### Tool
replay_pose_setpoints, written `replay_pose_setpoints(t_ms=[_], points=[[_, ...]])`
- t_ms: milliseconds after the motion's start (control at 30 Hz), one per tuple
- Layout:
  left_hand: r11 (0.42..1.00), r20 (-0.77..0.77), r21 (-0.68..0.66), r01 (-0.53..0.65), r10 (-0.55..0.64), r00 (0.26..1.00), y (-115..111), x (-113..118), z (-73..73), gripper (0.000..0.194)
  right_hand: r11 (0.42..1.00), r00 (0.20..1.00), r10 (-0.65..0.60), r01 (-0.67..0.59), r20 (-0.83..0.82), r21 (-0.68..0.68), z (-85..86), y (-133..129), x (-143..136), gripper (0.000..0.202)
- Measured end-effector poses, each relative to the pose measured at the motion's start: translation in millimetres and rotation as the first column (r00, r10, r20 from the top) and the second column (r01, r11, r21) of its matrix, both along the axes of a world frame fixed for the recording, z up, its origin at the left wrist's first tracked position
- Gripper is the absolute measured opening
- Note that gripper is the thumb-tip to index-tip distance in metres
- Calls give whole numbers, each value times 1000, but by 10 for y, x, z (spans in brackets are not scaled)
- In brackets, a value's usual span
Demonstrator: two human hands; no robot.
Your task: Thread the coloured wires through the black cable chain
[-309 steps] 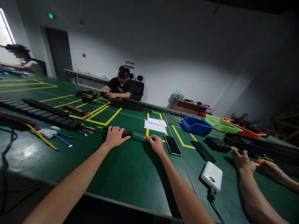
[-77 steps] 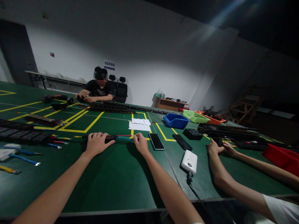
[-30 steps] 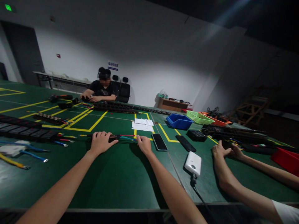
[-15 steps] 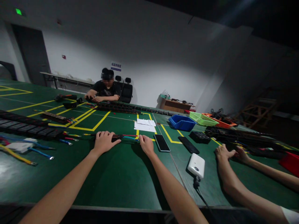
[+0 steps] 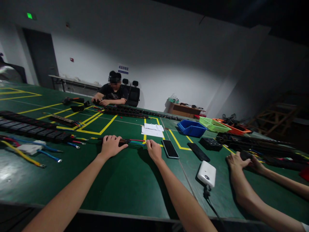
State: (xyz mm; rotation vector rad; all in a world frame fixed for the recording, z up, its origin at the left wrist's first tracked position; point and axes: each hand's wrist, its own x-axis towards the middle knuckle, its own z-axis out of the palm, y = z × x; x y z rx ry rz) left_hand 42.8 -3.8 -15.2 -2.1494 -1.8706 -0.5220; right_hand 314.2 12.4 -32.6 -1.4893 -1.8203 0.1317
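Observation:
My left hand [image 5: 111,147] is closed over a dark-sheathed wire bundle [image 5: 125,141] that lies along the green table. Its thumb points right, along the bundle. Red, teal and blue wires come out of the sheath and run to my right hand [image 5: 154,150], whose fingers are pinched at their ends. Those tips are partly hidden by the fingers. Past the left hand, a yellow-ended wire [image 5: 94,138] sticks out. White paper sheets [image 5: 152,130] lie just beyond my right hand, and a phone [image 5: 170,149] rests right of it.
On the left are a row of black modules [image 5: 36,130] and loose lugged cables [image 5: 49,155]. Rightward lie a white power bank [image 5: 207,174], a black slab [image 5: 199,151] and a blue bin [image 5: 191,128]. A neighbour's hands [image 5: 238,161] hold a black object. Another person [image 5: 113,91] sits opposite.
The view has shifted slightly, moving everything right. My hands keep their places on the wires. At the right, a black object now shows between the neighbour's hands.

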Motion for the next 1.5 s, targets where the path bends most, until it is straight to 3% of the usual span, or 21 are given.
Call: replay_pose_setpoints(t_ms=[167, 367, 567, 800, 1267, 1500], points=[[1000, -13, 13, -9, 9, 1000, -12, 5, -3, 73, 988, 998, 37, -28, 53, -153, 3, 3, -8, 58], [1000, -12, 28, 6, -5, 1000, -17, 5, -5, 73, 1000, 1000, -18, 18, -15, 3, -19, 17, 5, 41], [1000, -10, 24, -11, 11, 1000, -24, 14, -1, 71, 997, 999, 26, -23, 46, -75, -22, 12, -6, 56], [999, 13, 32, -4, 3, 1000, -37, 17, -3, 71, 1000, 997, 29, -28, 74, -8, -11, -12, -8, 51], [1000, 51, 18, 8, -9, 999, -50, 17, 25, 70, 990, 986, 79, -59, 148, -130, -5, -9, -20, 46], [999, 1, 31, -7, 7, 1000, -34, 15, -8, 70, 999, 991, -16, 19, 131, -27, -11, -13, -23, 46]])
